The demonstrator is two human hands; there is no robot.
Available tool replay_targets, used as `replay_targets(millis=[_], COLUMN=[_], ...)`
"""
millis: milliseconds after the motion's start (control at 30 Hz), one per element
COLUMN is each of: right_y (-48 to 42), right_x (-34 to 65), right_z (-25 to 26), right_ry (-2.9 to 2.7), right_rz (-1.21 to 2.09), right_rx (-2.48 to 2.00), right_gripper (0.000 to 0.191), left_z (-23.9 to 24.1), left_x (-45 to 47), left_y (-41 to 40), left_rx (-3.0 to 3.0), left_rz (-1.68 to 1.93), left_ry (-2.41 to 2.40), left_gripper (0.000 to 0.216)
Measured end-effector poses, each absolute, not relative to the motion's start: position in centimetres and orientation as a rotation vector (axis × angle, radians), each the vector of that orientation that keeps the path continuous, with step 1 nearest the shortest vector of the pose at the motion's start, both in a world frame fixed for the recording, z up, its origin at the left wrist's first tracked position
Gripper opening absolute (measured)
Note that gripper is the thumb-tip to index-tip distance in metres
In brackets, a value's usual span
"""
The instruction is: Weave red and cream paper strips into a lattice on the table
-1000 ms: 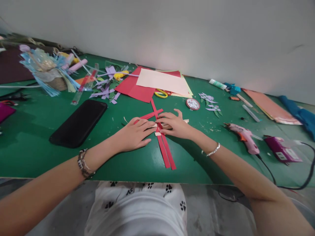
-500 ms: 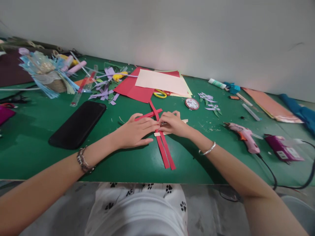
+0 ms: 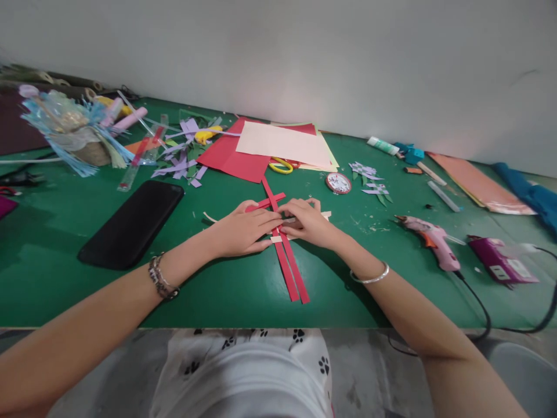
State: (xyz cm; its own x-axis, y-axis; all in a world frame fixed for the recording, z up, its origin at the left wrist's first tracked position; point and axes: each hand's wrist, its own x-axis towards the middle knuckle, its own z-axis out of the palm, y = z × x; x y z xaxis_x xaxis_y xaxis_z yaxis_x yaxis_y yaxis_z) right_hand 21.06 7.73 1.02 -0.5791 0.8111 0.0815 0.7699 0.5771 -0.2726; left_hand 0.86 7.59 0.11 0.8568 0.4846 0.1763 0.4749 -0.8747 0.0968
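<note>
Both hands at mid-table weave: left hand (image 3: 243, 231) flat, fingers spread, pinning red paper strips (image 3: 287, 261); right hand (image 3: 307, 220) pinching cream strip (image 3: 278, 238) across them. Few crossings woven; long tails loose.

Under my hands the paper strips (image 3: 290, 271) are red, crossed with cream strips (image 3: 277, 238). The counter (image 3: 243, 284) is dark green. The phone (image 3: 133, 223) is black, the glue gun (image 3: 429, 237) pale pink, the scissors (image 3: 281, 167) yellow-handled. A red sheet (image 3: 230, 157) lies under a cream sheet (image 3: 282, 145). My shirt (image 3: 243, 371) is white with black paw prints.
</note>
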Motion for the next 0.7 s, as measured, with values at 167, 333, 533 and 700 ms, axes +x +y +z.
replay_targets(millis=[167,333,533,700], right_y=[7.2,6.6,6.2,4.6], right_x=[21.6,22.6,23.5,23.4], right_z=[1.5,2.4,2.8,3.6], right_ry=[-2.631,-2.651,-2.629,-2.669], right_rz=[0.248,0.154,0.094,0.187], right_rx=[-1.350,-1.402,-1.433,-1.484], right_gripper=[0.019,0.020,0.018,0.009], left_z=[-0.3,-0.2,-0.5,-0.8], left_x=[0.6,0.9,1.8,2.0], left_y=[7.8,7.7,7.5,7.5], left_rx=[2.947,2.844,2.755,2.660], left_rz=[0.288,0.363,0.458,0.471], left_ry=[0.744,0.812,0.950,0.994], left_gripper=[0.040,0.041,0.032,0.026])
